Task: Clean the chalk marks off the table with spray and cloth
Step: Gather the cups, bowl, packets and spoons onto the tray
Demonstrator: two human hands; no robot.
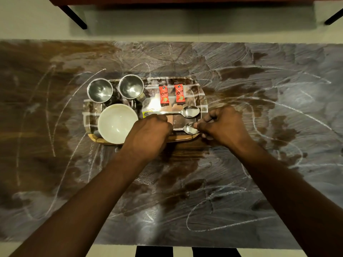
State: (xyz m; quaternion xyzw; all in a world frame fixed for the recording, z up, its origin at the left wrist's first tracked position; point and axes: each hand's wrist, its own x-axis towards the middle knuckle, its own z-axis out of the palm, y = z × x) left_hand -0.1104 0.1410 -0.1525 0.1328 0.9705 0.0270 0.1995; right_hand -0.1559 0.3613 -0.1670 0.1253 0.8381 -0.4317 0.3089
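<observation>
Both hands (148, 135) (225, 125) seemingly on rightward-pointing spoon (190, 129)

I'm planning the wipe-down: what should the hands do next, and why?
Probably lift the tray off the table. Chalk marks run all around it, both the left hand and right hand are curled at its near rim, and no spray or cloth is in view; what they grip is hidden.

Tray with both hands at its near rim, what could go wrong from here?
The left hand and right hand are both at the tray's near rim; lifted from there it may tip, sliding the cups, bowl, spoons and sachets. Dragging it instead would likely smear the chalk across the table.
</observation>
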